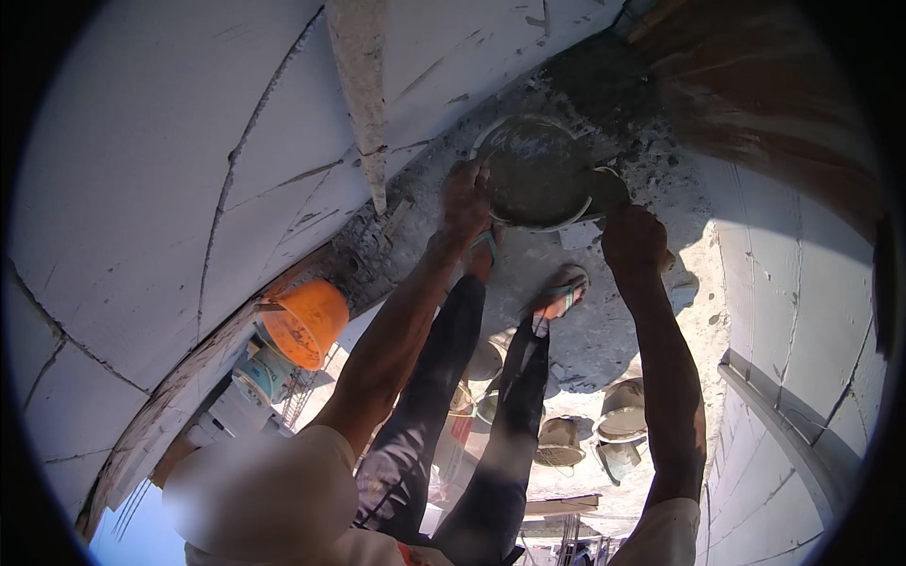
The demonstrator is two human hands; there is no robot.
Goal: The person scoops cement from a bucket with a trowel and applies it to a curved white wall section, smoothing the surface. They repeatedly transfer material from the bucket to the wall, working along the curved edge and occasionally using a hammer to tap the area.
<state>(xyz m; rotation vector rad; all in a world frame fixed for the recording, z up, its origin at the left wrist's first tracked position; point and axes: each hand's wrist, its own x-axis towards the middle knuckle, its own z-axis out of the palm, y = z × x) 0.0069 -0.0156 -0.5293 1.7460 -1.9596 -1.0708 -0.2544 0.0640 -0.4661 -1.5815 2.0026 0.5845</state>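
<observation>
Both hands clamped on the mortar pan [536, 172], left hand [465, 200] on its near rim, right hand [634, 241] opposite; pan's on the floor by my feet. I'd lift evenly imo, w/ it level.

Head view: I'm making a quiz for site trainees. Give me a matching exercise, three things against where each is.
Things:
1. orange bucket
2. mortar pan
3. grey pots

Places:
A. gripped at its rim by the left hand, with the right hand at its other side
B. clustered on the ground beyond the legs
C. beside the white block wall, on the person's left

Pairs: 1-C, 2-A, 3-B
</observation>
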